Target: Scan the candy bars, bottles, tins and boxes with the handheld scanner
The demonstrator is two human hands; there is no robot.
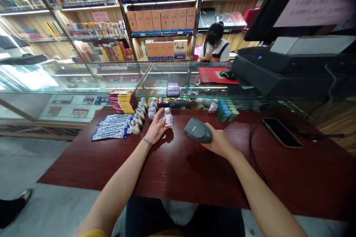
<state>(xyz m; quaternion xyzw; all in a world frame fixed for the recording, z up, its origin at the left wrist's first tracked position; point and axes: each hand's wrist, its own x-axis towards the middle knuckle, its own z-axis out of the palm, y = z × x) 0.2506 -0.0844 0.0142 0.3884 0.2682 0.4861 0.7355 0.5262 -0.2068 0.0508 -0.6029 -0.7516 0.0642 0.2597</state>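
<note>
Starting at the far left edge of the dark red wooden worktop [172,177], flat blue-and-white sachets [111,127] are lying fanned out, a stack of red-and-yellow packets [122,102] sitting just behind them. Next, a row of small clear bottles [141,113] is running toward the far edge. The left hand [156,129] is holding one small clear glass bottle with a pink label [168,117] upright, its grip clamped around it. The right hand [219,142] is gripping a grey handheld barcode scanner [198,130], aimed at that bottle. Far right, a black smartphone [281,132] is lying flat.
</note>
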